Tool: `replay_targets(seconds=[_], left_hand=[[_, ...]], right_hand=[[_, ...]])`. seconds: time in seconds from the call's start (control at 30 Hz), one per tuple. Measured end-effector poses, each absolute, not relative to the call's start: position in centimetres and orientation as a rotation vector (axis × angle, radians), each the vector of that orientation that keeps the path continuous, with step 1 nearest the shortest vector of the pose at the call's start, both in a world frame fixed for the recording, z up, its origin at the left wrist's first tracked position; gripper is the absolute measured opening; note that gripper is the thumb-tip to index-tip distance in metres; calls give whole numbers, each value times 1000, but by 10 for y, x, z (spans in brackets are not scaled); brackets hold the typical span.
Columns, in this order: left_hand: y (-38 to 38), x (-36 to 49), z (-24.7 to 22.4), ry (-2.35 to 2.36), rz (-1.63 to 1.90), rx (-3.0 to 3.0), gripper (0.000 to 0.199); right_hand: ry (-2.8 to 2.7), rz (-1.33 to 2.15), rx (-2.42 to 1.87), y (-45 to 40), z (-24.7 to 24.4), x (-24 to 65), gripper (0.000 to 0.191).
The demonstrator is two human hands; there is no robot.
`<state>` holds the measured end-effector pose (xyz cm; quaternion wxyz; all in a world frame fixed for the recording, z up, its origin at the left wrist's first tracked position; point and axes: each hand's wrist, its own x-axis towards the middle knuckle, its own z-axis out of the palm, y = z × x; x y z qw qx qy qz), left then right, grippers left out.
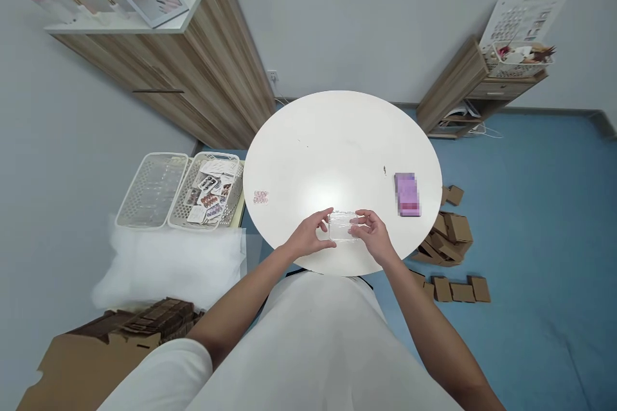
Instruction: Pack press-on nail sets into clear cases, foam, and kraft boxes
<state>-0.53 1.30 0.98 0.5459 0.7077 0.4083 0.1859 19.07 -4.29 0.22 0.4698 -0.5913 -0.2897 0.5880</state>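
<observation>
A clear, flat, rectangular plastic case (341, 228) is held between my hands near the front edge of the white table (337, 135). My left hand (311, 232) grips its left side, thumb at the near corner and fingers at the far corner. On the other side, my right hand (373, 235) pinches the right end, with thumb and fingers over its surface. To the left on the table lies a small sheet of pinkish press-on nails (261, 197). A purple box (408, 194), blurred out in part, lies on the right.
Left of the table stand a white basket with printed nail cards (191, 226) and a basket of clear plastic pieces (126, 221). Brown cardboard boxes (457, 229) sit on the floor at right. A wooden cabinet (226, 64) stands behind left, a smaller shelf unit (448, 87) behind right.
</observation>
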Motion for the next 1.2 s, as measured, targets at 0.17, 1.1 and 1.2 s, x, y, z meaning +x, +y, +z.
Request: replay_targets(seconds=[0.17, 1.1, 1.2], left_hand=[[12, -15, 3, 867, 493, 1761, 74], [-16, 16, 9, 866, 531, 1275, 78], [-17, 19, 10, 852, 546, 1247, 79]], right_hand=[[-735, 1413, -1483, -55, 6, 179, 40], [-1478, 1123, -1305, -67, 3, 229, 49], [-1426, 1147, -1256, -65, 1, 232, 48]])
